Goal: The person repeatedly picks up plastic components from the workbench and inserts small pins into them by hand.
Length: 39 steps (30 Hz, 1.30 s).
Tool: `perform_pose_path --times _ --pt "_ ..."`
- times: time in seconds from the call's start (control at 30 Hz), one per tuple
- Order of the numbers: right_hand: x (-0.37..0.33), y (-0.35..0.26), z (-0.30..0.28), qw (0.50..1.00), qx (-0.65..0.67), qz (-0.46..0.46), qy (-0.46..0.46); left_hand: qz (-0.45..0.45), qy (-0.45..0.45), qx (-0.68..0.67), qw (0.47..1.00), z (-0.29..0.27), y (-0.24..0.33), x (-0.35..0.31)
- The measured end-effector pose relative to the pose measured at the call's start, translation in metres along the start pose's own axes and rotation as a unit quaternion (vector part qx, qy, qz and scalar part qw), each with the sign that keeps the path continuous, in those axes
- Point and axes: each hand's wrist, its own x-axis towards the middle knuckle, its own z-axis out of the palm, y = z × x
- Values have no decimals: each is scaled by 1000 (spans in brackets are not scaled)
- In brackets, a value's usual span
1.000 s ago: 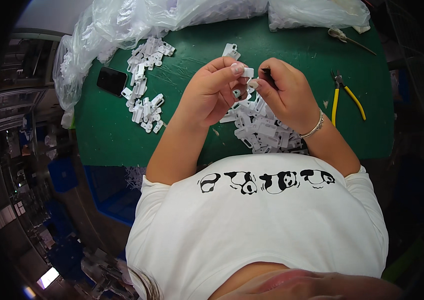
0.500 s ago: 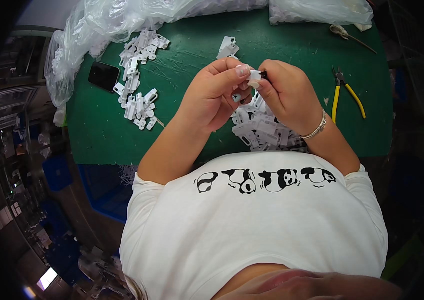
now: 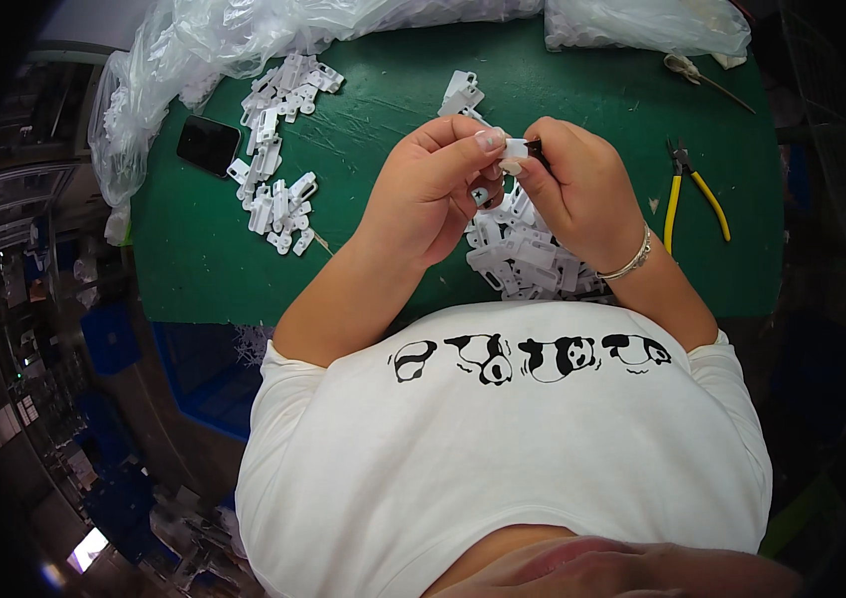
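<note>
A small white plastic part (image 3: 515,149) is held up between both hands, over the table. My left hand (image 3: 428,189) pinches its left side between thumb and curled fingers. My right hand (image 3: 587,189) is closed at its other side, thumb and forefinger around a small black piece (image 3: 537,151). That black piece is mostly hidden by the fingers, so its kind cannot be made out. Just below the hands lies a pile of white plastic parts (image 3: 528,259), some with slots. A few similar white parts (image 3: 461,94) lie beyond the hands.
On the green table (image 3: 363,100), more white parts (image 3: 282,209) form a line at left, beside a black phone (image 3: 208,146). Yellow-handled cutting pliers (image 3: 694,189) and a thin tool (image 3: 707,82) lie at right. Clear plastic bags (image 3: 234,45) of white parts line the far edge.
The hands stay in nearly the same place, still gripping the white part and the black piece. The whole view has shifted very slightly.
</note>
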Motion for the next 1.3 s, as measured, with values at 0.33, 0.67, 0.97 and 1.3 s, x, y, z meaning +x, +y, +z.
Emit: perform_pose_path --times 0.33,0.67,0.97,1.3 --pt "1 4 -2 998 15 -19 -59 34 30 -8 999 -4 -4 3" --pt "-1 -3 -7 998 60 -6 16 260 -96 699 659 -12 -13 4" --pt "-3 0 -5 997 72 14 16 316 202 753 541 -72 74 -73" --pt "-2 1 -2 994 104 27 9 175 268 831 455 -143 63 -87"
